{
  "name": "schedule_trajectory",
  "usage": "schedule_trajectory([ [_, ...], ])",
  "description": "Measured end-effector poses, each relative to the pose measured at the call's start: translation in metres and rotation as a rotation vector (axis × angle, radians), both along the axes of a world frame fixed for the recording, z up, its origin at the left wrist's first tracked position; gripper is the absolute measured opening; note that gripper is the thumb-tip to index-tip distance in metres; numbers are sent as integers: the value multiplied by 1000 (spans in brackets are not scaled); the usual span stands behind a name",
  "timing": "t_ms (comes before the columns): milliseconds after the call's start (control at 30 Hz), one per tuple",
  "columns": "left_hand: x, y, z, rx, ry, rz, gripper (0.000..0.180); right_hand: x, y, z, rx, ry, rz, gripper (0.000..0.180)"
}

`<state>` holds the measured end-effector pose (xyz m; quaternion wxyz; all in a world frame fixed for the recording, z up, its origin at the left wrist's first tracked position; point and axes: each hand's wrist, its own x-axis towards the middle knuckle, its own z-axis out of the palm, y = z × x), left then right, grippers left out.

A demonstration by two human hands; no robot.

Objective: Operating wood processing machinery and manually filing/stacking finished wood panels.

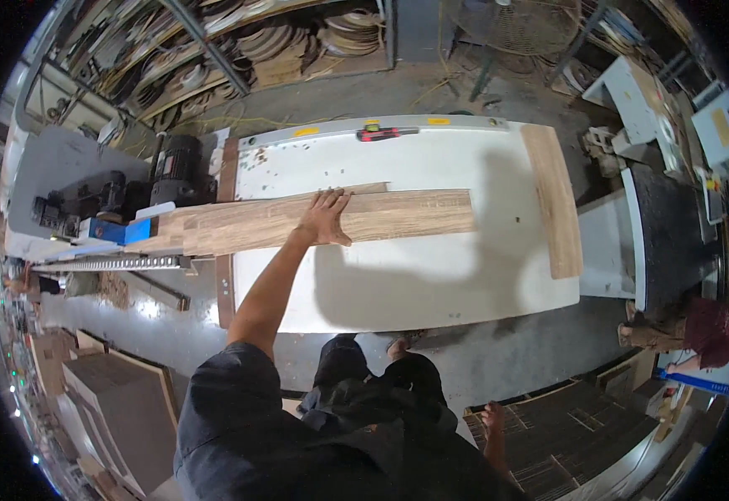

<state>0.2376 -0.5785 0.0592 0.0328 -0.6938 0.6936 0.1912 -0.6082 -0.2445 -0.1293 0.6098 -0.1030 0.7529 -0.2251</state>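
My left hand (327,219) lies flat with spread fingers on a long wood-grain board (414,213). Under and around that hand, the board lies across a white tabletop (414,284); its left end reaches the machine beside the table. A thin strip of similar wood (373,189) shows along the board's far edge. My right hand (494,417) hangs low at my side, away from the table, with its fingers curled. I see nothing in it.
Dark motors (176,167) and a blue machine part (134,231) stand at the left. A long level (306,132) and a red-and-black tool (388,134) lie along the far edge. Another wood board (552,200) lies across the right end. Dark panels (573,434) are stacked behind me, right.
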Motion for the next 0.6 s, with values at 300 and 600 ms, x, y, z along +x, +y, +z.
schedule_trajectory([
  [300,206,83,40,184,-134,74,148,161,-64,20,-490,-141,301,39],
  [600,306,38,6,527,-16,97,117,294,49,45,-159,-73,222,48],
])
